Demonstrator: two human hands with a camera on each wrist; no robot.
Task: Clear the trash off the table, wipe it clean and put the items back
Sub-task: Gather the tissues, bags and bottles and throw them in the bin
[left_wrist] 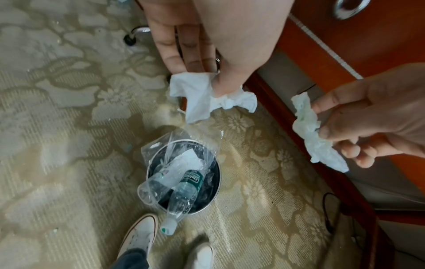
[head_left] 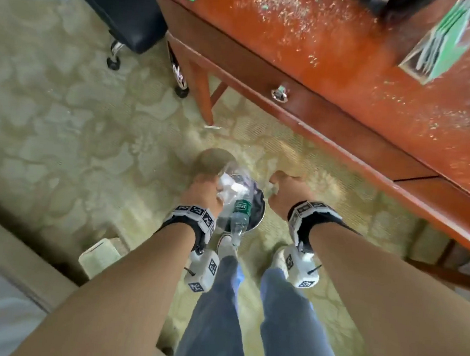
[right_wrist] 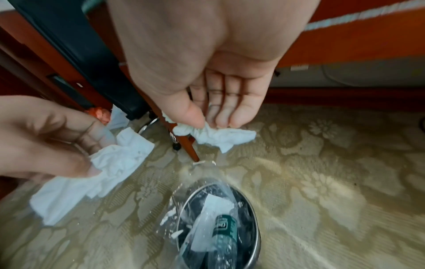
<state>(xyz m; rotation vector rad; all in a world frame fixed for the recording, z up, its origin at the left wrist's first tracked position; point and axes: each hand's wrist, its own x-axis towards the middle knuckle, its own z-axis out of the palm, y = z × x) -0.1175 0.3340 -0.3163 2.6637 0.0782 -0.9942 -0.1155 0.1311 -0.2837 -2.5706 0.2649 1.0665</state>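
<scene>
Pinching 1 crumpled tissue (left_wrist: 207, 94) each, both hands' fingers (right_wrist: 220, 112) hover above the bin (left_wrist: 217, 182).

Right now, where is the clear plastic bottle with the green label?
The clear plastic bottle with the green label lies tilted in the round metal bin on the carpet, cap end poking over the rim towards the white shoes.

Floor: patterned beige carpet (head_left: 61, 121).
On carpet: round metal bin (left_wrist: 217, 185), upright, holding a clear bottle with green label (left_wrist: 187, 189); chair castors (head_left: 113, 62); table leg (head_left: 204, 94).
Table top (head_left: 337, 81): red-brown wood, strewn with fine crumbs (head_left: 301, 15); tilted clear box (head_left: 439, 45) near its far edge.
</scene>
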